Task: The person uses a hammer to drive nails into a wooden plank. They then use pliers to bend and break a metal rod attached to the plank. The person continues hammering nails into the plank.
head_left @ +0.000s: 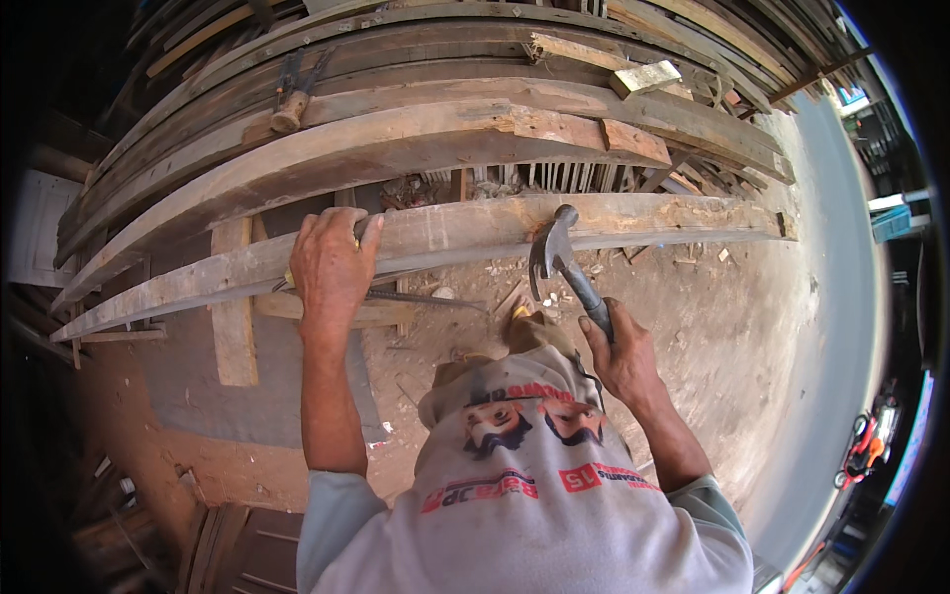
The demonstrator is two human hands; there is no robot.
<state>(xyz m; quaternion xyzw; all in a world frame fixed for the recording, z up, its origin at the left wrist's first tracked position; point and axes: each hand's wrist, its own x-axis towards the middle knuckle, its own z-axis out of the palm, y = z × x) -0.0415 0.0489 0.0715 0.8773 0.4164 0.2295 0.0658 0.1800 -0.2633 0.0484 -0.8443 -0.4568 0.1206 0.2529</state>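
A long, weathered wooden beam point(465, 230) lies crosswise in front of me. My left hand point(334, 259) is closed over its top edge, fingers on the far side. A small dark thing shows beside that thumb, too little of it to name. In my right hand point(621, 354) is a claw hammer point(571, 265), gripped by its dark handle. The hammer's head stands up in front of the beam's near side; whether it touches the wood I cannot tell. Below the beam, right of my left wrist, a thin dark metal rod point(426, 298) sticks out.
Beyond lie more long beams point(396, 134) in a stack. A wooden-handled tool point(289, 114) and a short wood block point(645, 78) rest on them. Planks point(234, 327) support the near beam on the left. Wood scraps dot the dirt ground point(693, 327); a road point(849, 247) runs at right.
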